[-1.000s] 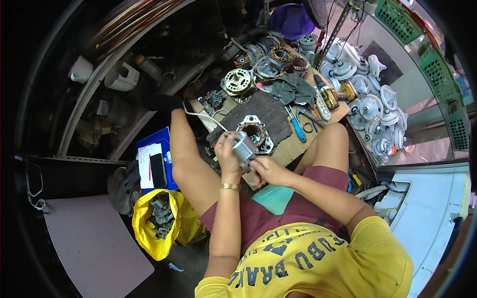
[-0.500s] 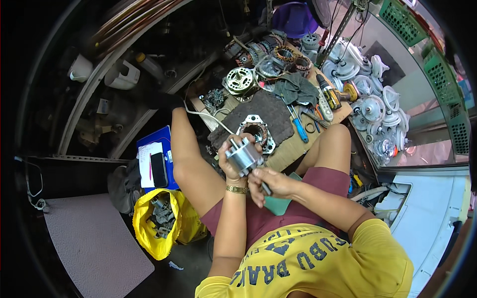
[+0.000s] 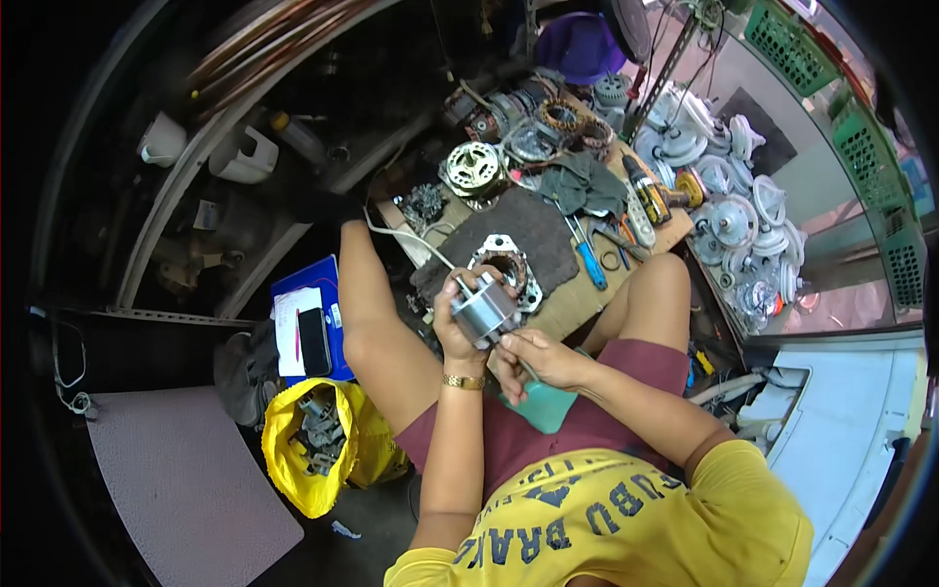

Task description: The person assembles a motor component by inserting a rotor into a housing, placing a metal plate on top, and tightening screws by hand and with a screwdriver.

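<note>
A silvery motor rotor [image 3: 486,309] is held above my lap, tilted, with its shaft running down to the right. Wrapped round its left side are the fingers of my left hand [image 3: 454,335], which wears a gold watch at the wrist. My right hand [image 3: 540,362] closes its thumb and fingers on the lower shaft end. Just beyond the rotor, a motor stator in its metal housing [image 3: 529,296] lies on a dark mat [image 3: 540,232], partly hidden by the rotor and left hand. A green piece [image 3: 548,409] rests on my lap under the right hand.
A blue-handled screwdriver [image 3: 589,259], a cordless drill [image 3: 648,191] and a grey cloth [image 3: 583,179] lie on the board's right. Behind stands a round motor cover [image 3: 472,168]. White pulleys [image 3: 734,220] pile up at right. A yellow bag [image 3: 279,435] of metal parts stands at left.
The rotor has shifted slightly and turned a little in my hands. My right fingers have moved slightly along with the shaft. Both hands keep their grip.
</note>
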Demonstrator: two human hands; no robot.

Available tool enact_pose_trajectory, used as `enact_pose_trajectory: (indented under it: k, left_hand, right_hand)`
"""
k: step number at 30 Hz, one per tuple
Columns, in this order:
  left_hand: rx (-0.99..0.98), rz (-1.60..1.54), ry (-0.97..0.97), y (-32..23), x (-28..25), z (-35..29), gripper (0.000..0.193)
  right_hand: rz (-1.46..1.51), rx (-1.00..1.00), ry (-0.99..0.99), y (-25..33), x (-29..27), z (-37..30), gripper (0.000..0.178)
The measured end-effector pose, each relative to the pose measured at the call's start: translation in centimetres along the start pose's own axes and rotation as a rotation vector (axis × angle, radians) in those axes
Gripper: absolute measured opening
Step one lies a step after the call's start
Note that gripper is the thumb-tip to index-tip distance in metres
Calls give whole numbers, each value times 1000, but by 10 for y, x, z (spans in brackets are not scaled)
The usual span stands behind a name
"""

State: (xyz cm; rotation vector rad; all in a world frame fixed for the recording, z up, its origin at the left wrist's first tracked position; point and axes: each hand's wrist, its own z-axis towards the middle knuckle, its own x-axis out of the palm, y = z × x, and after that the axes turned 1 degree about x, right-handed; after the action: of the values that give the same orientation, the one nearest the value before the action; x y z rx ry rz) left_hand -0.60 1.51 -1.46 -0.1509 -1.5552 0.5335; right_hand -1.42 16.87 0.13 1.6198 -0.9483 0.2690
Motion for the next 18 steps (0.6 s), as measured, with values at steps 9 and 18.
enact_pose_trajectory:
  k: [9, 18]
  left_hand:
    - [-17, -92, 148, 2, 1, 2, 32]
    - [-1, -178, 165, 3, 5, -4, 33]
  right_hand:
    - [217, 18, 232, 0, 1, -3, 39]
    - [185, -4, 200, 0, 12, -9, 39]
